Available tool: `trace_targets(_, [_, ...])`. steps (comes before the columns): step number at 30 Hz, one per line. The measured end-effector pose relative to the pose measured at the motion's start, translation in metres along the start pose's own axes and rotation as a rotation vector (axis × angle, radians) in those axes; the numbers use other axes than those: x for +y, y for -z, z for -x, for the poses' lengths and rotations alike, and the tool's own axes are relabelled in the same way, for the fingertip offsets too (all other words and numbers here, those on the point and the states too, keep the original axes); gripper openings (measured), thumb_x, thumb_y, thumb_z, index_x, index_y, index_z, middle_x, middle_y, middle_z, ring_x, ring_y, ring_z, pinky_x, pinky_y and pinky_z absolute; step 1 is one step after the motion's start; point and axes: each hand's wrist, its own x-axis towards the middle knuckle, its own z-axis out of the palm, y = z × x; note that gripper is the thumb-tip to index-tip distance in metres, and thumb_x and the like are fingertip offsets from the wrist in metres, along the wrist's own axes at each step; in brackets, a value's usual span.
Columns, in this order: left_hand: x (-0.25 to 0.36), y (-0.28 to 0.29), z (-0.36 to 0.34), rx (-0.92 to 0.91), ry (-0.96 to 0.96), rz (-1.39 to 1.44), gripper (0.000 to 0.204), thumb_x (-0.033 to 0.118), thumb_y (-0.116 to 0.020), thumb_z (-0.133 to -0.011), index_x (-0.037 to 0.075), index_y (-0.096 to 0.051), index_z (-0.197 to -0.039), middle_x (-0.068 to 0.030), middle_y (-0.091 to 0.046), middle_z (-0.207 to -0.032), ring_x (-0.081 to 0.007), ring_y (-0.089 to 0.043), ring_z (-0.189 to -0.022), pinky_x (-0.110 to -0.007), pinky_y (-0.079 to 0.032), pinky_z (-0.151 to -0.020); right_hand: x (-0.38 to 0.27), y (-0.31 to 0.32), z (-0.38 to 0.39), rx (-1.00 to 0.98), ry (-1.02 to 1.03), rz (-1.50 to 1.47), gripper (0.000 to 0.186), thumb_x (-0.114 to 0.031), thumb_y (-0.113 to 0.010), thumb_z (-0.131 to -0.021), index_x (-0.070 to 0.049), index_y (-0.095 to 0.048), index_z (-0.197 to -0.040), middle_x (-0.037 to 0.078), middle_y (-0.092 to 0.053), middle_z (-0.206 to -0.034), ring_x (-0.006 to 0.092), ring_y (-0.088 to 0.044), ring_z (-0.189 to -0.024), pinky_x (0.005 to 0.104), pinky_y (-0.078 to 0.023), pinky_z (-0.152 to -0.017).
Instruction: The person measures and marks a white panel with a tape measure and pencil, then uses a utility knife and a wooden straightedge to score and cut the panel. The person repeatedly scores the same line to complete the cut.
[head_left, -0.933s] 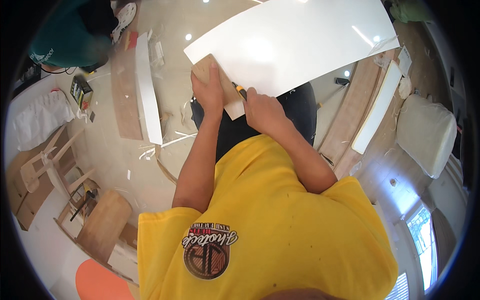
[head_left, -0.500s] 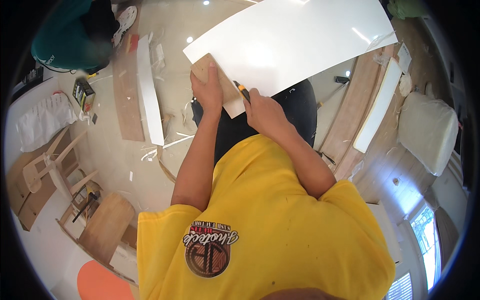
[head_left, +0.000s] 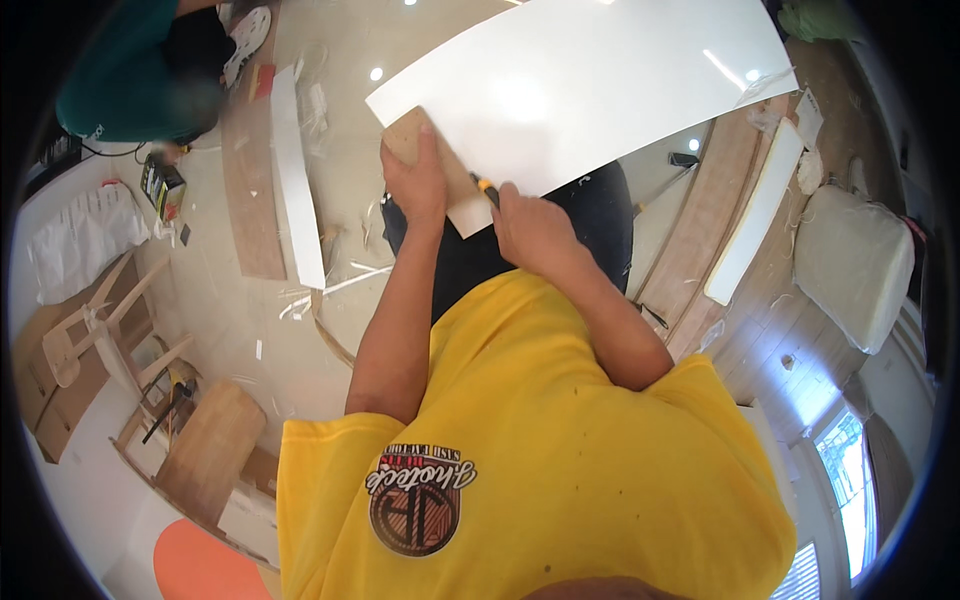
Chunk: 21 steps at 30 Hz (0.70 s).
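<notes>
A large glossy white sheet (head_left: 590,90) lies across my lap and reaches away to the far right. On its near left corner rests a flat wooden block (head_left: 455,175), set at a slant. My left hand (head_left: 415,180) grips the block's left edge, thumb on top, pressing it onto the sheet. In my right hand (head_left: 532,228) is a utility knife (head_left: 487,188) with a black and yellow-orange body. Its front end is against the sheet beside the block's right edge; the blade tip is too small to make out.
A brown board (head_left: 255,190) and a narrow white strip (head_left: 298,190) lie on the floor at left, among scraps. At right are long wooden boards (head_left: 690,220) and another white panel (head_left: 755,215). A co-worker in green (head_left: 130,80) is at far left, above a wooden chair frame (head_left: 100,325).
My right hand has drawn the knife slightly toward me along the block's edge. My left hand and the block stay put. The co-worker has shifted a little.
</notes>
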Motion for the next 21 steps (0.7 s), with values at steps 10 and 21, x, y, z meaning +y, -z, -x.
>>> trace_targets(10, [0.017, 0.002, 0.002, 0.001, -0.016, -0.064, 0.053, 0.036, -0.067, -0.101, -0.007, -0.061, -0.13, -0.0211, -0.071, -0.121, -0.0292, -0.069, -0.107, -0.039, -0.051, -0.098, -0.007, 0.011, 0.001, 0.043, -0.016, -0.082, 0.02, -0.018, -0.054, -0.102, 0.002, -0.055, -0.103, 0.023, -0.072, -0.085, 0.0433, -0.071, -0.08, 0.0537, -0.056, -0.074])
trace_targets(21, [0.008, 0.001, 0.002, -0.004, 0.008, -0.05, 0.056, 0.036, -0.07, -0.098, -0.007, -0.059, -0.133, -0.0221, -0.071, -0.12, -0.0316, -0.069, -0.108, -0.04, -0.051, -0.098, -0.009, 0.007, 0.0, -0.047, -0.047, 0.018, 0.015, -0.014, -0.054, -0.098, 0.001, -0.055, -0.104, 0.022, -0.072, -0.086, 0.0412, -0.073, -0.081, 0.0515, -0.057, -0.074])
